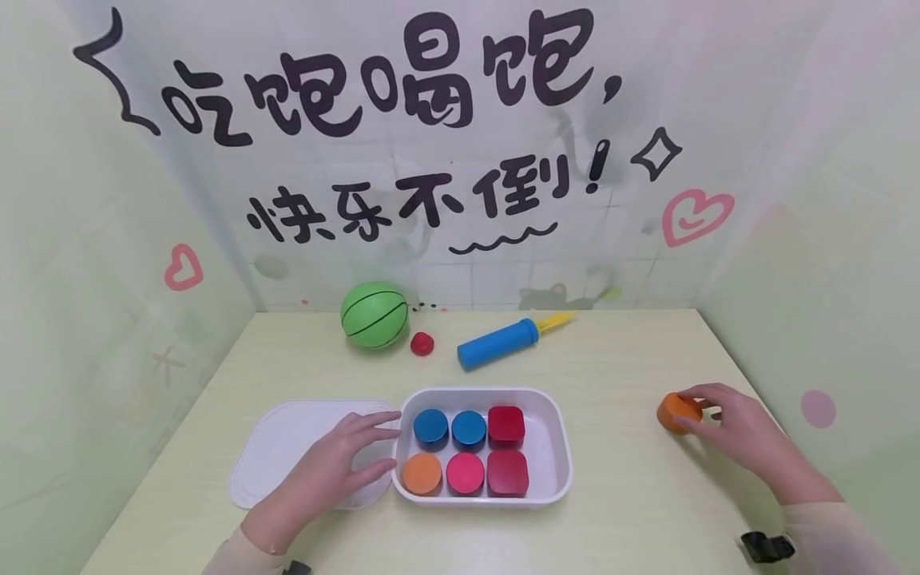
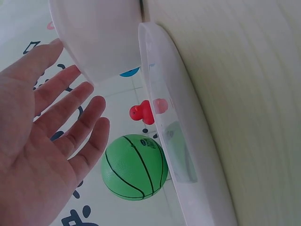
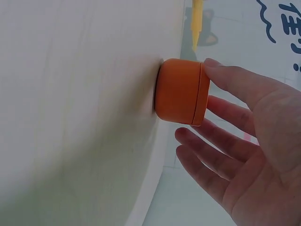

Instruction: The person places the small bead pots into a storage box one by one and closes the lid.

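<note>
From my remote post I noted the right hand (image 1: 747, 435) out toward the right side of the table (image 1: 618, 503), thumb and index finger on opposite sides of an orange round container (image 1: 672, 414), pinching it about its upper edge; the remaining fingers were spread loosely. The container's base was down at the tabletop, well apart from the white box (image 1: 548, 451) to its left; whether it sat quite flat I could not tell. The left hand (image 1: 338, 454) had its fingers apart and nearly straight, holding nothing, over the white lid (image 1: 283, 435), fingertips at the box's left rim; contact I could not confirm. In the box I counted six pieces: far row, two blue round containers (image 1: 431, 427) and a red square container (image 1: 506, 425); near row, an orange, a pinkish-red and a second red square one. Farther off stood a green ball (image 1: 374, 315), a small red toy (image 1: 422, 344) just right of it, then a blue pump (image 1: 497, 343) with a yellow nozzle.
</note>
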Action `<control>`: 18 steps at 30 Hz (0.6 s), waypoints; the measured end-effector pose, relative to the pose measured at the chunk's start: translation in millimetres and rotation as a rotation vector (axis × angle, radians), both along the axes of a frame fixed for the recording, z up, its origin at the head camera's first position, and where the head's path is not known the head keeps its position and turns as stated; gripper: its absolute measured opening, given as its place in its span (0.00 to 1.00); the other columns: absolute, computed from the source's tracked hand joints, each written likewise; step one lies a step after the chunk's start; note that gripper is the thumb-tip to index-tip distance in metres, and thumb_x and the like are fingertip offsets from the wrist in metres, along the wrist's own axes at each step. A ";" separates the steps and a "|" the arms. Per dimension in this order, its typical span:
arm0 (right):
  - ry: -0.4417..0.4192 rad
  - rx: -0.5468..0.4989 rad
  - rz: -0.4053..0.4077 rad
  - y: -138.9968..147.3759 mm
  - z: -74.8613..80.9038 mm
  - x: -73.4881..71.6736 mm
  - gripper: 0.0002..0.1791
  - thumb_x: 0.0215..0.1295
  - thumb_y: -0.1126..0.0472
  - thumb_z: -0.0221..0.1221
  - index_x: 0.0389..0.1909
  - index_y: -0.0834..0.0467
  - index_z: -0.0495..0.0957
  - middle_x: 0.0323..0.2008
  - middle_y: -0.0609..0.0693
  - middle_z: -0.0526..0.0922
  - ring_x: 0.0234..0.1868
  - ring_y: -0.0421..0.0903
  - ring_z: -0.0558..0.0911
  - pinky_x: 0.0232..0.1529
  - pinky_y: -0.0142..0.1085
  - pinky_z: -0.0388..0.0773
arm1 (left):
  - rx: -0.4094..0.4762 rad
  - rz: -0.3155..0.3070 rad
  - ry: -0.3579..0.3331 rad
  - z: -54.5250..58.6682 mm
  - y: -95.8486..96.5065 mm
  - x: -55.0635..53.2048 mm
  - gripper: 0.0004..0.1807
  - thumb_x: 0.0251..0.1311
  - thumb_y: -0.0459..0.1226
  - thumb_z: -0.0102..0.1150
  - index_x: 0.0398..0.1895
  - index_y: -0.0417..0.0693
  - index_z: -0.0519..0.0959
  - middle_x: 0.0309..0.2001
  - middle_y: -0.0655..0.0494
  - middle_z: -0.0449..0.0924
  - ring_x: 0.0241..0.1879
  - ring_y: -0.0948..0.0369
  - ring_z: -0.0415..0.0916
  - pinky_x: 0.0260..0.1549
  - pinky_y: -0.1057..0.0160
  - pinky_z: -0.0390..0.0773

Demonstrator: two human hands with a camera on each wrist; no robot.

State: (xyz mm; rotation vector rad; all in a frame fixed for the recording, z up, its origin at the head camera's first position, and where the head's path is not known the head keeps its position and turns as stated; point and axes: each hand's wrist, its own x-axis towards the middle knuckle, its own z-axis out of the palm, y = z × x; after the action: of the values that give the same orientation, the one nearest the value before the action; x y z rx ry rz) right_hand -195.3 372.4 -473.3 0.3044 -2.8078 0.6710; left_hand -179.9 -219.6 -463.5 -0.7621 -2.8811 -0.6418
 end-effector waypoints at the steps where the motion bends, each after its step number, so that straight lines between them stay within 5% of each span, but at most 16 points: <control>1: -0.003 -0.004 0.000 -0.3 -0.2 -0.2 0.22 0.57 0.58 0.76 0.51 0.61 0.85 0.48 0.58 0.87 0.42 0.53 0.84 0.36 0.36 0.86 | 0.000 0.000 0.001 0.0 -0.1 0.1 0.21 0.62 0.50 0.72 0.58 0.60 0.85 0.70 0.64 0.76 0.67 0.56 0.74 0.60 0.48 0.82; 10: -0.059 0.026 -0.020 1.0 1.8 1.8 0.25 0.55 0.54 0.77 0.51 0.61 0.86 0.49 0.59 0.87 0.40 0.53 0.86 0.35 0.35 0.85 | -0.008 -0.007 0.009 -0.7 0.9 0.5 0.22 0.62 0.50 0.72 0.58 0.60 0.85 0.70 0.64 0.76 0.66 0.56 0.75 0.60 0.49 0.83; 18: -0.019 0.026 0.000 -5.9 3.5 3.1 0.22 0.54 0.58 0.77 0.49 0.63 0.87 0.46 0.57 0.88 0.38 0.50 0.85 0.35 0.34 0.86 | -0.010 0.007 -0.009 -0.8 1.3 1.0 0.22 0.62 0.50 0.71 0.59 0.61 0.85 0.70 0.65 0.76 0.68 0.55 0.74 0.60 0.48 0.83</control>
State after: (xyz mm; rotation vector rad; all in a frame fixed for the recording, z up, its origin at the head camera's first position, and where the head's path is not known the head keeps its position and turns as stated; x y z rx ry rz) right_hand -192.2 366.5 -469.9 0.3049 -2.8361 0.6410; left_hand -178.9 -218.2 -464.4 -0.7517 -2.8957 -0.6325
